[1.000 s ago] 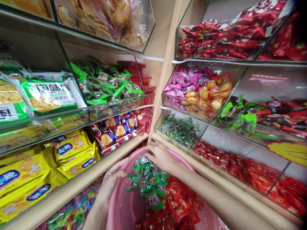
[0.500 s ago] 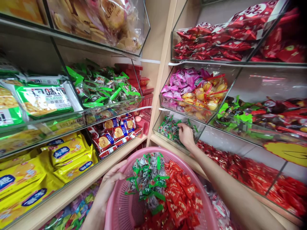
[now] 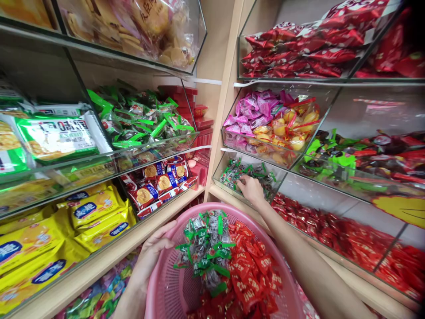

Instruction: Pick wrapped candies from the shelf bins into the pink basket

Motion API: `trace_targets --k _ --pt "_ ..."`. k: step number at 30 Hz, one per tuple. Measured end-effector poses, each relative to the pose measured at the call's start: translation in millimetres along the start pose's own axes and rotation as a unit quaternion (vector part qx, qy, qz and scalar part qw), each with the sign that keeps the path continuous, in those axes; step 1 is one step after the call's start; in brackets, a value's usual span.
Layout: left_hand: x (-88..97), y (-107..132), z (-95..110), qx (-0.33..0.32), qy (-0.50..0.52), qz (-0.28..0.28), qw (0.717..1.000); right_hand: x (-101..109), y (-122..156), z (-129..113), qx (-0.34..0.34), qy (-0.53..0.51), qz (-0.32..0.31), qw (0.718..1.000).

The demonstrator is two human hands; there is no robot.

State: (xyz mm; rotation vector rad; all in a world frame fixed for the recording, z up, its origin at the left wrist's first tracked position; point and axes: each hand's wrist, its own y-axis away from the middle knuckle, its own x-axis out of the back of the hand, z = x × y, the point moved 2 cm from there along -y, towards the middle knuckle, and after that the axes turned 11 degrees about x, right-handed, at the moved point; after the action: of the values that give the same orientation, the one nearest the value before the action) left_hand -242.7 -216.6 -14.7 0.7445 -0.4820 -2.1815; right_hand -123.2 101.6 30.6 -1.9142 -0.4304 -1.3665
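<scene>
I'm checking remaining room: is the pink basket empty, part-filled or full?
Part-filled: green-wrapped candies and red-wrapped candies lie inside the pink basket, but its inner wall beside the left hand shows bare.

On pale wooden shelves (image 3: 142, 228), rows of clear-walled bins (image 3: 224, 182). At lower left, yellow packets (image 3: 49, 230) beside red-and-blue packets (image 3: 159, 184); one level up, green-and-white packets (image 3: 59, 137) beside green-tipped sweets (image 3: 142, 117). At lower right, small green-wrapped candies (image 3: 232, 170) beside red-wrapped candies (image 3: 335, 230); one level up, purple-pink packets (image 3: 257, 110) against yellow pieces (image 3: 288, 128) in clear wrapping; above those, shiny red bags (image 3: 308, 46).
</scene>
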Motion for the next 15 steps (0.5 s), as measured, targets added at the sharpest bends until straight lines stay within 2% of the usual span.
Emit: trace_targets --k 15 --pt "-7.7 6.7 4.1 0.017 -0.007 0.019 1.000 2.4 1.1 -2.8 -0.007 0.064 -0.089 0.994"
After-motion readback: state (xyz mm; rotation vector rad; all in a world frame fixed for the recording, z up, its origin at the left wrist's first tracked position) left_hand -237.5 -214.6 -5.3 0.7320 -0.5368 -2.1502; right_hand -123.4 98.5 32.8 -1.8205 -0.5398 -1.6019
